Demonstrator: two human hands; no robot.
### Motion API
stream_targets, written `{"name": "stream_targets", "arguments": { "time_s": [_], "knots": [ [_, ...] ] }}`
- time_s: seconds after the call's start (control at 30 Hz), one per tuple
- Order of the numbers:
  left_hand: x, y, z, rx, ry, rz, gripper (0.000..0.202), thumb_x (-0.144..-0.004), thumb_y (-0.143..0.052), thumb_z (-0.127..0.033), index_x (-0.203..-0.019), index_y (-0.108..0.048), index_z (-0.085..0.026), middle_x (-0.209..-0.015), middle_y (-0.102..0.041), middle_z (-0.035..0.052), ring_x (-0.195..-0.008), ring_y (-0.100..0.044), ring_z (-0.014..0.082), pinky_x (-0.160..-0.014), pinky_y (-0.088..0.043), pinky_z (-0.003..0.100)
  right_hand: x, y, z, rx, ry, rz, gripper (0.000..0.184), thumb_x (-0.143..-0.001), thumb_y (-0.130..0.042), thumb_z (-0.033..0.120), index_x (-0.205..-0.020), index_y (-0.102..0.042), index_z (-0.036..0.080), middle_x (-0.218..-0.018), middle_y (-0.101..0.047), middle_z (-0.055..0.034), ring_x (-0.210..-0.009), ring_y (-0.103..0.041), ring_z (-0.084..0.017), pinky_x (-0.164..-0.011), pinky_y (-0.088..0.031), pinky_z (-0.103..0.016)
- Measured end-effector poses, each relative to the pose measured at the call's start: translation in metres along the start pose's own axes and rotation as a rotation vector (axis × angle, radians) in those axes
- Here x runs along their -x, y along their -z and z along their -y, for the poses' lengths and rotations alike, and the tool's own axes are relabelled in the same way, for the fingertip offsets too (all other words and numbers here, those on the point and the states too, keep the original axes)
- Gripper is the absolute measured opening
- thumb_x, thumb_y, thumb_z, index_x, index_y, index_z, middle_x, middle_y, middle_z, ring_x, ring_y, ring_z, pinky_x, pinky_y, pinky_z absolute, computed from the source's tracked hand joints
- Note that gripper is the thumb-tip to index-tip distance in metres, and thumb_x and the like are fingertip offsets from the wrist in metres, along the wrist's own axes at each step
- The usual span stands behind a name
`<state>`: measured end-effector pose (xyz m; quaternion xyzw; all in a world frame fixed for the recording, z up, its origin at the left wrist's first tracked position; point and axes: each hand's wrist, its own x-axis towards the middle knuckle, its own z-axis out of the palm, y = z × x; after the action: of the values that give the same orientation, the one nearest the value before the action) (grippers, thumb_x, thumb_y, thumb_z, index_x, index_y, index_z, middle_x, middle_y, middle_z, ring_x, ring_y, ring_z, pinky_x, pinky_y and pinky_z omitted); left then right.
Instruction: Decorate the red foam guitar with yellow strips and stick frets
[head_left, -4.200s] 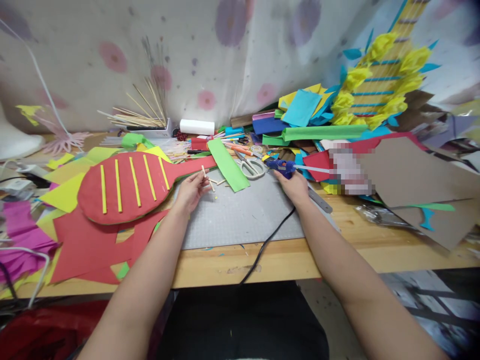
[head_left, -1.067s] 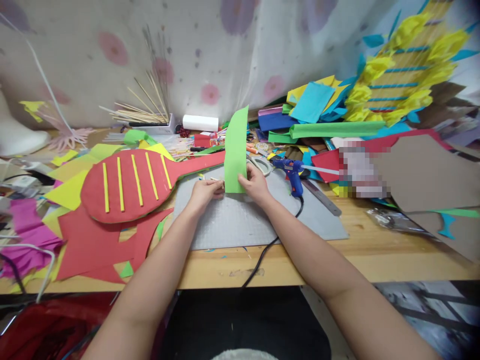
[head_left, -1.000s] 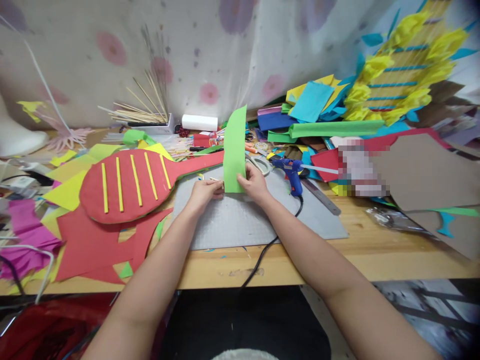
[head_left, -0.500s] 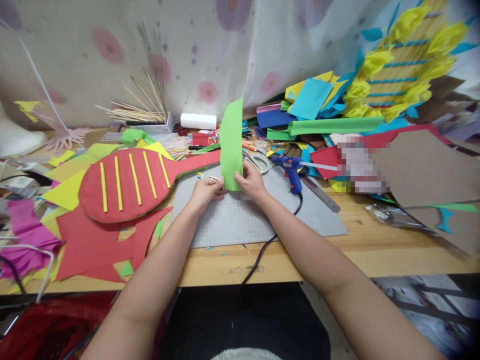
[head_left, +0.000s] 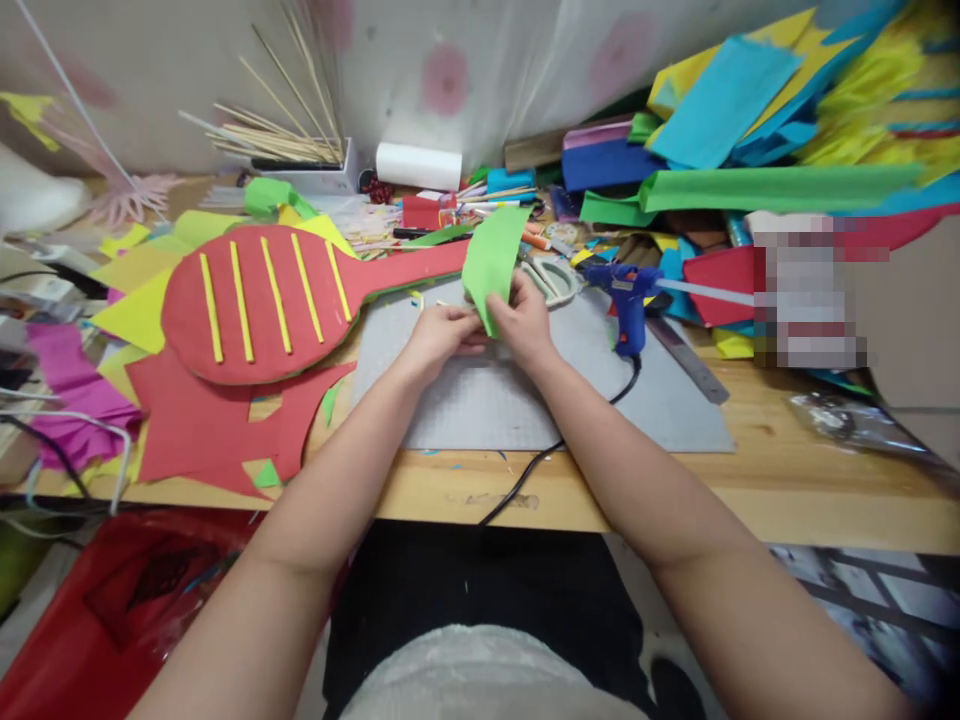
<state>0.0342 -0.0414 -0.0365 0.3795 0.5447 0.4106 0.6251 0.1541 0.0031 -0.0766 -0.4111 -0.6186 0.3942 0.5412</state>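
Note:
A strip of light green paper point(head_left: 495, 255) stands up between my hands over the grey cutting mat point(head_left: 480, 420), its top leaning right. My right hand point(head_left: 523, 318) pinches its lower right part, thumb on the near face. At the bottom left edge, my left hand point(head_left: 442, 342) is closed with the fingertips on the paper. Behind the strip lies the handle of a red racket-shaped piece point(head_left: 259, 300) with yellow bars. Grey-handled scissors point(head_left: 555, 283) rest just beyond my right hand. A blue glue gun point(head_left: 626, 300) is to the right, its cord crossing the mat.
A metal ruler point(head_left: 688, 358) lies right of the glue gun. Red paper offcuts point(head_left: 195, 430) and magenta crepe paper point(head_left: 71, 395) cover the left side. Behind are a box of wooden sticks point(head_left: 300, 165), a white roll point(head_left: 418, 165) and stacked coloured paper point(head_left: 727, 100).
The green strip has tipped to the right and curls more, with both hands still at its lower end. My view has shifted, so the table sits higher and closer.

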Motion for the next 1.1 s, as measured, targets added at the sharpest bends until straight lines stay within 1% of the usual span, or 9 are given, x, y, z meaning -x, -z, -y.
{"name": "stream_targets", "arguments": {
  "time_s": [0.13,0.27,0.43,0.6,0.73,0.83,0.93,1.1],
  "knots": [
    [-0.002,0.001,0.000,-0.002,0.039,0.011,0.011,-0.069,-0.066,-0.020,-0.067,-0.062,-0.010,-0.064,-0.066,0.0050,-0.058,-0.064,0.0112,-0.064,-0.054,0.024,0.002,-0.002,0.003,-0.042,-0.065,-0.008,0.016,-0.072,-0.047,0.027,-0.087,-0.049,0.023,-0.076,-0.056,0.0017,-0.074,-0.056,-0.015,-0.069,-0.050,-0.032],
    [0.000,0.003,-0.002,-0.005,0.067,0.017,0.013,-0.067,-0.069,-0.020,-0.065,-0.062,-0.010,-0.063,-0.066,0.0054,-0.057,-0.064,0.0123,-0.063,-0.054,0.026,-0.001,0.007,0.008,-0.090,-0.126,-0.005,0.019,-0.067,-0.048,0.027,-0.086,-0.049,0.022,-0.077,-0.059,0.0010,-0.072,-0.056,-0.015,-0.066,-0.049,-0.030],
    [0.000,0.006,-0.003,0.012,0.064,-0.013,0.012,-0.066,-0.071,-0.018,-0.066,-0.063,-0.009,-0.064,-0.066,0.0068,-0.059,-0.064,0.0137,-0.063,-0.053,0.026,-0.002,0.021,0.013,-0.117,-0.143,0.028,0.029,-0.064,-0.048,0.029,-0.091,-0.051,0.021,-0.088,-0.062,-0.0011,-0.082,-0.057,-0.016,-0.074,-0.048,-0.031],
    [-0.001,0.011,-0.004,0.031,0.052,-0.039,0.010,-0.066,-0.070,-0.017,-0.067,-0.063,-0.009,-0.067,-0.067,0.0071,-0.062,-0.065,0.0136,-0.060,-0.053,0.024,-0.004,0.030,0.012,-0.101,-0.115,0.057,0.028,-0.062,-0.053,0.031,-0.088,-0.051,0.021,-0.089,-0.063,-0.0016,-0.086,-0.058,-0.017,-0.080,-0.047,-0.033],
    [-0.001,0.013,-0.005,0.043,0.029,-0.083,0.010,-0.066,-0.068,-0.018,-0.068,-0.063,-0.009,-0.068,-0.067,0.0066,-0.060,-0.064,0.0118,-0.059,-0.053,0.022,-0.002,0.029,0.015,-0.124,-0.095,0.071,0.031,-0.061,-0.055,0.031,-0.091,-0.050,0.022,-0.093,-0.063,-0.0027,-0.090,-0.059,-0.018,-0.083,-0.047,-0.034],
    [0.000,0.012,-0.005,0.069,0.019,-0.116,0.009,-0.066,-0.067,-0.018,-0.066,-0.063,-0.010,-0.067,-0.066,0.0061,-0.059,-0.063,0.0117,-0.057,-0.052,0.021,0.001,0.024,0.019,-0.179,-0.075,0.070,0.036,-0.062,-0.056,0.030,-0.096,-0.048,0.022,-0.097,-0.063,-0.0037,-0.093,-0.059,-0.018,-0.085,-0.047,-0.035],
    [-0.001,0.010,-0.005,0.095,0.019,-0.141,0.010,-0.065,-0.067,-0.018,-0.065,-0.062,-0.010,-0.066,-0.066,0.0057,-0.058,-0.062,0.0111,-0.057,-0.052,0.021,0.002,0.019,0.021,-0.183,-0.085,0.062,0.035,-0.063,-0.056,0.029,-0.097,-0.046,0.023,-0.098,-0.062,-0.0042,-0.094,-0.060,-0.018,-0.086,-0.047,-0.035],
    [0.000,0.010,-0.005,0.100,0.016,-0.141,0.012,-0.062,-0.069,-0.018,-0.064,-0.061,-0.010,-0.065,-0.065,0.0044,-0.056,-0.061,0.0102,-0.059,-0.052,0.022,0.001,0.019,0.019,-0.150,-0.079,0.019,0.035,-0.062,-0.054,0.024,-0.096,-0.044,0.024,-0.099,-0.062,-0.0045,-0.096,-0.058,-0.019,-0.087,-0.047,-0.035]
  ]
}}
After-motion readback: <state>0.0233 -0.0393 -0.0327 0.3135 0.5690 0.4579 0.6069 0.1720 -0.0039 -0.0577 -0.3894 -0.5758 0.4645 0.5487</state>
